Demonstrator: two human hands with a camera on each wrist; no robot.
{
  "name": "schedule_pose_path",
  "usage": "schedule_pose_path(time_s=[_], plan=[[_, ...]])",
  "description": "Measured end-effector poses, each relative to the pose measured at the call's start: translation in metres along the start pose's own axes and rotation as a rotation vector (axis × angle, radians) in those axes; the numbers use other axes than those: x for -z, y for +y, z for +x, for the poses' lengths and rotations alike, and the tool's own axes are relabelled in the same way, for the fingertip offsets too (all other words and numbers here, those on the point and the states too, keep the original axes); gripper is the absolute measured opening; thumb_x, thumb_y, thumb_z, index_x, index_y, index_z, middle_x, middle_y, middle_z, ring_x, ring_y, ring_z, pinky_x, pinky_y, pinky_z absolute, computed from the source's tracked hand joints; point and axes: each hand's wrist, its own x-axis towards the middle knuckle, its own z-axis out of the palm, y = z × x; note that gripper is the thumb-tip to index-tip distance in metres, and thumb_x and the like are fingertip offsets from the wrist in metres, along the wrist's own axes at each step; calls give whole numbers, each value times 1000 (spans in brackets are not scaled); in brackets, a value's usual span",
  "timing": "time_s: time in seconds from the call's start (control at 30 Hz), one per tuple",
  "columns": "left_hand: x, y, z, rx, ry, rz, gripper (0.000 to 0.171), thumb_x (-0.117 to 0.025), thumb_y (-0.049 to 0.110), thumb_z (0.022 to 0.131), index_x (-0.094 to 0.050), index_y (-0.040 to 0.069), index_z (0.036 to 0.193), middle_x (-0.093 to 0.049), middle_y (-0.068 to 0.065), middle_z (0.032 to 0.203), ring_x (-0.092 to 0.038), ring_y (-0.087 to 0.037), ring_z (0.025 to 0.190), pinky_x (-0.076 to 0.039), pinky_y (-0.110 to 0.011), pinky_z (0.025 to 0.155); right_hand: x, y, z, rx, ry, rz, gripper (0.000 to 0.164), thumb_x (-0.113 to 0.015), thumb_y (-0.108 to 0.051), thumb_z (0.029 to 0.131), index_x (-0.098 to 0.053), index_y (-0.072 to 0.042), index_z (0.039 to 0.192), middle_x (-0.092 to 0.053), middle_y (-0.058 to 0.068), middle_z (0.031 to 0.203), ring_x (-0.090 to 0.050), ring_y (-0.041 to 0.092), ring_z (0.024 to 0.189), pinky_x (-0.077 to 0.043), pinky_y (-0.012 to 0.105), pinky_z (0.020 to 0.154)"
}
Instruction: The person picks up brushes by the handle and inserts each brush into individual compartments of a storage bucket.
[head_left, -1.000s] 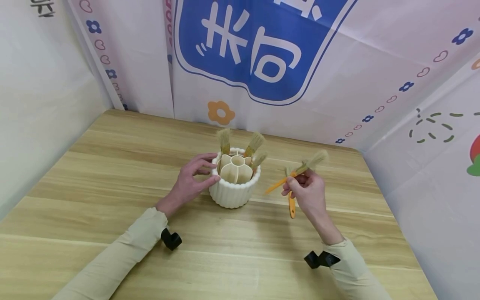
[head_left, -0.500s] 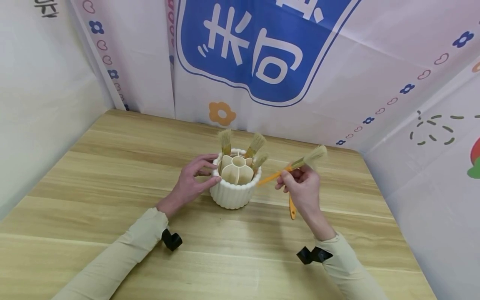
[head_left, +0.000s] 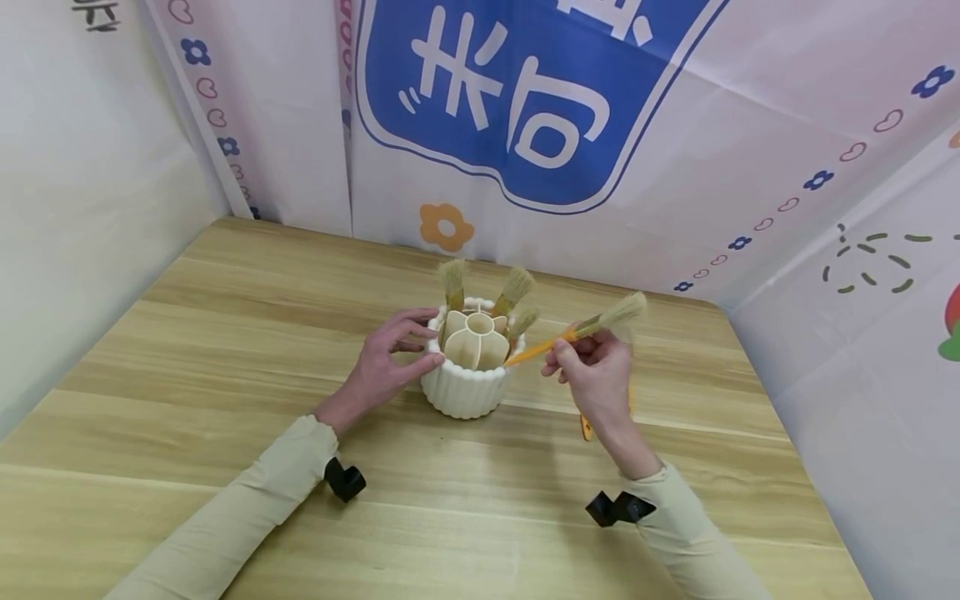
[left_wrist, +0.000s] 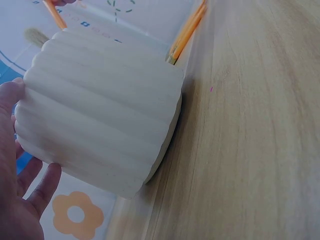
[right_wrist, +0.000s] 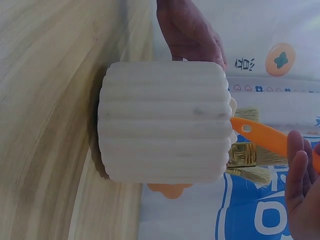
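Note:
A white ribbed pot [head_left: 465,392] with a flower-shaped divider [head_left: 477,337] stands upright on the table. My left hand [head_left: 375,362] holds its left side, thumb at the near rim and fingers farther round. My right hand [head_left: 596,375] pinches a paintbrush [head_left: 540,352] by its orange handle, bristles up to the right. In the right wrist view the handle's holed end [right_wrist: 246,128] meets the pot's rim. Three other brushes stand bristles-up in the pot: one at the back left [head_left: 453,283], one at the back right [head_left: 515,287], one at the right [head_left: 523,321].
Orange brush handles [left_wrist: 187,32] lie on the table right of the pot, mostly covered by my right hand in the head view. Printed sheets [head_left: 637,233] wall in the wooden table [head_left: 300,275] at the back and both sides. Black wrist mounts [head_left: 345,481] sit on both sleeves.
My right hand has moved left with the paintbrush, bringing its handle end from beside the pot to the right rim. My left hand keeps its hold on the pot.

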Motion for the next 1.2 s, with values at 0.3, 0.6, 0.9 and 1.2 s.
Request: schedule_pose_path(time_s=[0.3,0.6,0.9,1.2], plan=[[0,0,0,-2,1,-8,22,-71,4,79,-63,0,99,-54,-13,132,-57,-28,112,-57,-44,79,-11,3,0,-109,-56,-179,8,-58,-2,84,-58,-1,92,-65,-2,65,-64,13,53,-51,26,47],[0,-1,0,-2,2,-18,21,-71,3,79,-63,-1,98,-54,-14,131,-57,-30,113,-56,-48,78,-24,11,0,-129,-133,-340,6,-63,-8,82,-63,-3,80,-62,12,62,-55,12,45,-44,24,41],[0,-1,0,-10,12,-25,23,-71,2,78,-62,-2,99,-54,-15,131,-57,-31,113,-57,-46,78,-36,17,-4,-86,-137,-467,13,-66,-13,77,-59,-7,68,-53,3,54,-43,7,47,-35,18,44],[0,0,0,-15,15,-25,21,-71,2,78,-63,0,98,-54,-14,131,-57,-30,113,-58,-41,78,-46,24,-6,-9,-134,-567,9,-64,-11,76,-59,-4,74,-46,-1,53,-40,8,47,-31,17,46]])
